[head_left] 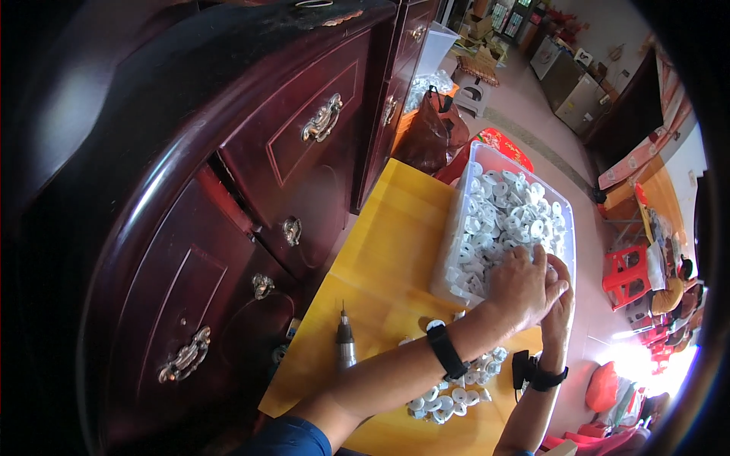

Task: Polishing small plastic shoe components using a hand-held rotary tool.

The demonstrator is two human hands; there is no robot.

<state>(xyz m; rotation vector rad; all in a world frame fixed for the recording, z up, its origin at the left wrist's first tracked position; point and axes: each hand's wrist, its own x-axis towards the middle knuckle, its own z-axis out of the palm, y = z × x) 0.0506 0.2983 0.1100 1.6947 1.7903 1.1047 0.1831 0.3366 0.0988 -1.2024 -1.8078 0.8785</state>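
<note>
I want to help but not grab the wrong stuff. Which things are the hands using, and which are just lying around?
In use:
left hand and right hand, both in the clear bin
white plastic parts filling the bin
small pile of white parts on the yellow table

Lying about:
power screwdriver
dark bag
red stool

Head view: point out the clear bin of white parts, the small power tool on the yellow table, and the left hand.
clear bin point(450, 251), head view, near wall.
power tool point(346, 346), head view, body.
left hand point(523, 287), head view, back.
</note>
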